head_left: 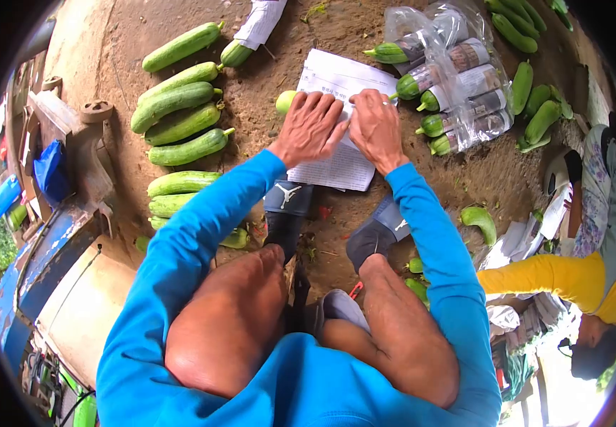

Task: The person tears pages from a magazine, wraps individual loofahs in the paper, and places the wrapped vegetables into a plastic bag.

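A long green gourd lies crosswise on sheets of printed paper (333, 165); its pale rounded end (286, 102) sticks out at the left, and most of its length is hidden under my fingers. My left hand (311, 128) is curled over the gourd near that end, fingers bent and thumb pointing toward the other hand. Close beside it, my right hand (378, 128) is closed around the stem end, with the stem tip showing past the knuckles. The paper rests on the dirt ground just beyond my sandals (288, 198).
Loose green gourds (183, 47) lie in a column at left, below a paper-wrapped gourd (259, 25). Several paper-wrapped gourds sit in a clear plastic bag (489, 124) at right. More gourds (541, 121) lie beyond. A person in a yellow sleeve (535, 276) is at far right.
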The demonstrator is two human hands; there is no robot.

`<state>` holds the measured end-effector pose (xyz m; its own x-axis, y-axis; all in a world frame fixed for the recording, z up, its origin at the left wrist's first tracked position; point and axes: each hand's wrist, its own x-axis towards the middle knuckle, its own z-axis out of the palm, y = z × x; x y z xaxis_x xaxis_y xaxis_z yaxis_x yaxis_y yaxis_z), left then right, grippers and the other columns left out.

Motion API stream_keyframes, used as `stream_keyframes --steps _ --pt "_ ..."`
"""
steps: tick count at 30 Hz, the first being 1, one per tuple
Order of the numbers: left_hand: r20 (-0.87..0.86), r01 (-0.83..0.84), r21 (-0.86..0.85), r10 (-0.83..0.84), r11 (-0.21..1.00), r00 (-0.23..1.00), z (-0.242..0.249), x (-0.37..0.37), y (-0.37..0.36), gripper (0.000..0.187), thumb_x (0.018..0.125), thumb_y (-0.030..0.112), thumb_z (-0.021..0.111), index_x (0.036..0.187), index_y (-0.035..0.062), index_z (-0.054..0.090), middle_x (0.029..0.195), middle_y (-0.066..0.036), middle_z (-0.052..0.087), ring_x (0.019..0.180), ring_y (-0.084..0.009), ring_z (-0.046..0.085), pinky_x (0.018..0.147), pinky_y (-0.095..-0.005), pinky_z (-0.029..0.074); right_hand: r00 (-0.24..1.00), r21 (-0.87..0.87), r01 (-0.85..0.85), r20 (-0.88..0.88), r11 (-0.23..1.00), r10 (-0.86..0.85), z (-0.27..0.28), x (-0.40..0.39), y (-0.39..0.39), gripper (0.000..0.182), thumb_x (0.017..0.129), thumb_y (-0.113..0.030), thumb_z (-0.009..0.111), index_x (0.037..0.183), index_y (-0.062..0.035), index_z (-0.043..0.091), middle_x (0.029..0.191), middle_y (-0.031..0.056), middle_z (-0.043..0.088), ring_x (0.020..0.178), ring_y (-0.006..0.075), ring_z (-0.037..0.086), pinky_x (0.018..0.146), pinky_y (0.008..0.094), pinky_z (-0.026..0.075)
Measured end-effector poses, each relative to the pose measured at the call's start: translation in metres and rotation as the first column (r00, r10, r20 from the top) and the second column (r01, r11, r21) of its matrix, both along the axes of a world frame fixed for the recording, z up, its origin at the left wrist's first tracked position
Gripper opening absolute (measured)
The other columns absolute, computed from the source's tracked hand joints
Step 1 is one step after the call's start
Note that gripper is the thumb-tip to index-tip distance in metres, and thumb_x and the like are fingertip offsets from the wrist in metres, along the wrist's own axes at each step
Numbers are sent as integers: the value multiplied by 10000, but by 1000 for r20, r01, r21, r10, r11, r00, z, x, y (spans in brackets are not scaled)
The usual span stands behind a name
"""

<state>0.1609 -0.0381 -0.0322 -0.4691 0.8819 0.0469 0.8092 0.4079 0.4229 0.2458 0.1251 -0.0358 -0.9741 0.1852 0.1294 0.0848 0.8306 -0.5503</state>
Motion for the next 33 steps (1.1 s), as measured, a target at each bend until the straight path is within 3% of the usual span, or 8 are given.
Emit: stream_keyframes --steps 4,13,18,21,24,28,31,33 --pt "2 19 -249 -19 968 1000 -10 -28 30 290 919 337 540 1008 68 603 1004 -131 568 952 -292 534 836 -464 398 997 -57 51 64 997 -47 5 25 -12 436 763 -146 674 1175 -29 591 1148 144 579 1097 335 570 936 456 468" --pt "220 -222 215 174 951 960 24 -43 10 226 942 254 546 919 32 583 877 -142 558 840 -315 534 763 -449 408 927 300 -60 371 952 -59 -3 -2 -7 706 686 -377 814 1226 -53 494 1136 105 558 1024 304 593 777 501 468" --pt "850 -340 -426 499 838 165 15 -12 -40 601 1000 546 476 1281 27 592 1159 -107 630 1012 -198 571 898 -348 453 855 -153 77 518 985 13 -11 -6 0 689 719 -422 789 1213 -11 539 939 125 656 897 313 670 783 449 528" --pt "927 -319 -334 370 887 60 23 -2 -33 689 986 617 441 1310 23 571 1263 -92 601 1072 -190 561 932 -364 446 806 -852 467 520 237 283 -4 18 -9 647 772 -484 774 1182 -8 622 991 80 684 822 182 666 708 317 535" --pt "970 -305 -244 226 920 -96 15 7 -24 693 978 593 492 1333 0 549 1256 -88 609 1117 -177 564 965 -355 446 796 -656 605 503 -451 337 20 41 -18 587 817 -386 739 1231 2 590 1012 105 702 821 181 713 713 308 604" --pt "963 -282 -145 70 949 -260 49 11 4 604 981 491 542 1309 -16 556 1254 -104 619 1101 -180 617 979 -321 488 863 -704 497 465 -507 200 30 57 -17 816 743 -557 694 1304 11 529 1119 179 663 925 287 710 770 407 626" --pt "949 -156 -199 151 967 -276 45 2 12 556 976 443 563 1294 -13 562 1222 -106 632 1094 -188 624 974 -336 492 971 -380 240 79 -894 227 25 55 -17 881 779 -692 553 1258 47 539 1084 221 657 883 372 697 694 449 615" --pt "945 -284 -205 115 937 -305 47 7 18 552 952 479 590 1225 -1 593 1115 -78 624 982 -159 593 874 -306 473 944 -524 317 254 -790 209 22 55 -10 865 800 -684 543 1263 46 539 1084 220 661 894 360 699 712 438 615"
